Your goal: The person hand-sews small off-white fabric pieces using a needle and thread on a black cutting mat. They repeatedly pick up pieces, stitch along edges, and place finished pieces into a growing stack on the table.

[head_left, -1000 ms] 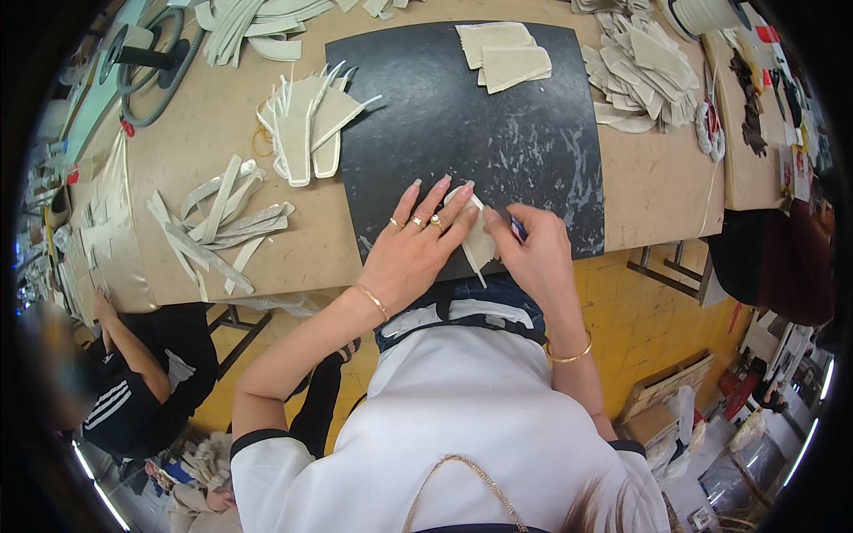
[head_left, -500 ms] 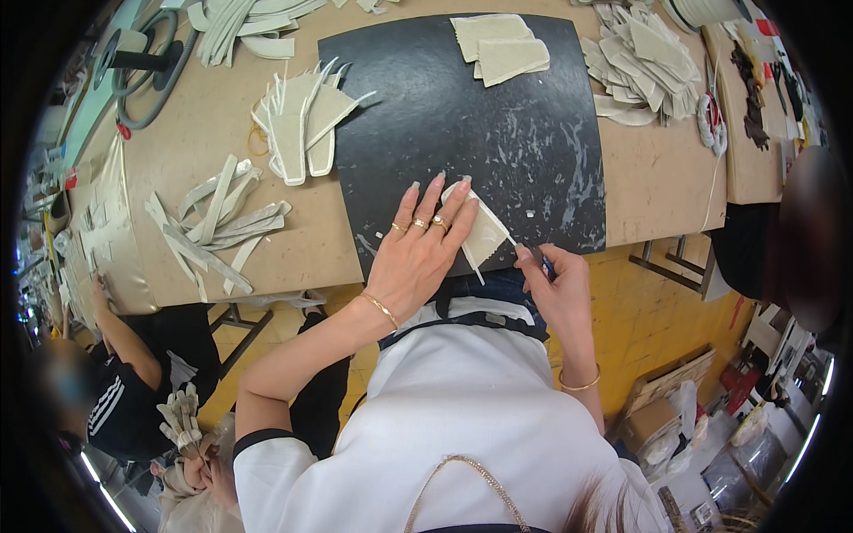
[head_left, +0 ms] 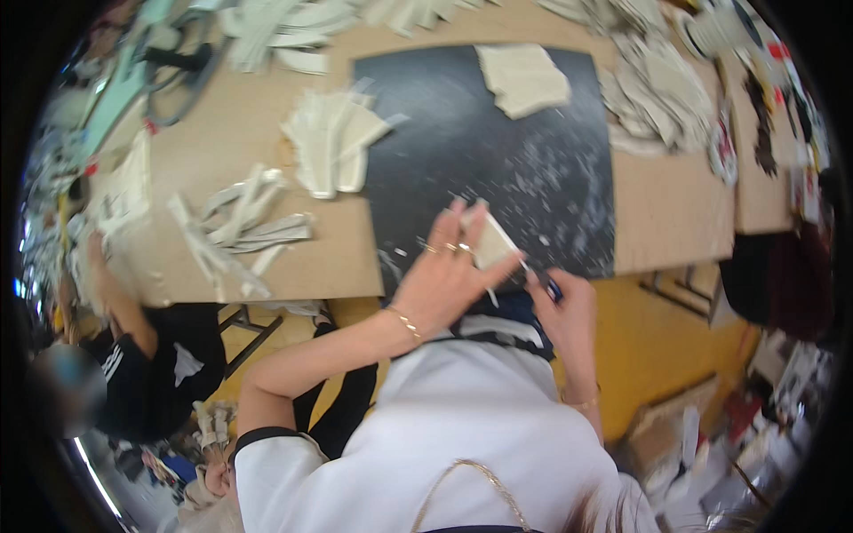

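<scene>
A cream trapezoid piece of material with a pale edge lies at the near edge of the black mat. My left hand grips it, several fingers at its far left side and one finger reaching to its near right corner. A thin pale strip hangs below that corner. In my right hand is a small tool with a dark and blue handle. Its tip meets the piece's right corner; motion blur hides which kind of tool it is.
Stacked cream pieces rest on the mat's far side. White-edged pieces and loose strips lie left, with a larger pile at right. A thread spool stands far right. A co-worker sits at left.
The whole view has shifted and blurred. My left hand has gone from lying flat on the piece to gripping it, one finger now at the corner by the tool. My right hand still holds the tool.
</scene>
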`<move>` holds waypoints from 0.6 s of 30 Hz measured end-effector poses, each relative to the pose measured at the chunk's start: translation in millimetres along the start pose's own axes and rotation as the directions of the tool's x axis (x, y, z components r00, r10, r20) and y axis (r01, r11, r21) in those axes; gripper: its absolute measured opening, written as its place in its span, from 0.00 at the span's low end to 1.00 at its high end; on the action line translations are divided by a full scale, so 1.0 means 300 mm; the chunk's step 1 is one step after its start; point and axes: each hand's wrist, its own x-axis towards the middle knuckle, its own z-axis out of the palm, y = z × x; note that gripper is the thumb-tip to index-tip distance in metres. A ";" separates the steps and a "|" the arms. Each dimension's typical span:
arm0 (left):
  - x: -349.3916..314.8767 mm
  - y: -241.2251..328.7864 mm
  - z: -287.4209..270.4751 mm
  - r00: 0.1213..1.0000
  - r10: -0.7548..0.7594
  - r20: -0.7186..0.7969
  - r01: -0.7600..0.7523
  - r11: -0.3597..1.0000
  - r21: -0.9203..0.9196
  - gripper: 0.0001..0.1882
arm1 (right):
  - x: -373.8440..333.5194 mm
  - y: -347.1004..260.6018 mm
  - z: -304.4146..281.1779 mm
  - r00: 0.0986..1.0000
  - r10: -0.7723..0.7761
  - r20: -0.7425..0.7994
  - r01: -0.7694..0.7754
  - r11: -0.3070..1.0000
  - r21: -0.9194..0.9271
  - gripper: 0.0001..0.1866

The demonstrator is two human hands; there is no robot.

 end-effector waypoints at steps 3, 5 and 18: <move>0.004 -0.012 0.015 0.979 0.024 -0.202 -0.064 0.979 -0.193 0.24 | 0.015 -0.006 -0.005 0.997 -0.053 0.056 0.046 0.992 0.121 0.19; 0.014 0.002 0.043 0.964 -0.056 -0.261 -0.036 0.941 -0.335 0.21 | 0.038 -0.012 -0.007 0.998 -0.027 0.062 0.023 0.998 0.060 0.19; 0.022 0.004 0.122 0.988 0.156 0.016 -0.147 0.955 -0.258 0.30 | 0.083 0.077 -0.080 0.947 -0.179 0.267 0.208 0.974 -0.085 0.20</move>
